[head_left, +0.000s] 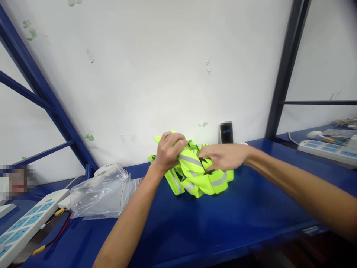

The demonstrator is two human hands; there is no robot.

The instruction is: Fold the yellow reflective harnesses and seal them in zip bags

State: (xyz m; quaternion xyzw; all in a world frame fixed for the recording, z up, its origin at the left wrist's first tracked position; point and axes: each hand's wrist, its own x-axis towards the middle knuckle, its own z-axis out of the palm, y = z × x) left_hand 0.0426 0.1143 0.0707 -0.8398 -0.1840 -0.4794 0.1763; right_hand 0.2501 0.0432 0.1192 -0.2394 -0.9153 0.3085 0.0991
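A bunched neon-yellow garment (195,171) with grey reflective stripes lies crumpled on the blue table (223,223), near the wall. My left hand (170,149) is closed on its upper left part, the fingers curled round the fabric. From the right, my right hand (223,156) reaches into the folds near the top; its fingertips are partly hidden by the cloth, and the hand is closed on the fabric.
Left of the garment lies a clear plastic bag (100,193), with a white round object (107,168) behind it. A power strip (28,219) and yellow-tipped wires (60,232) are further left. A phone (226,133) leans upright at the wall. Blue frame posts (50,89) flank the table.
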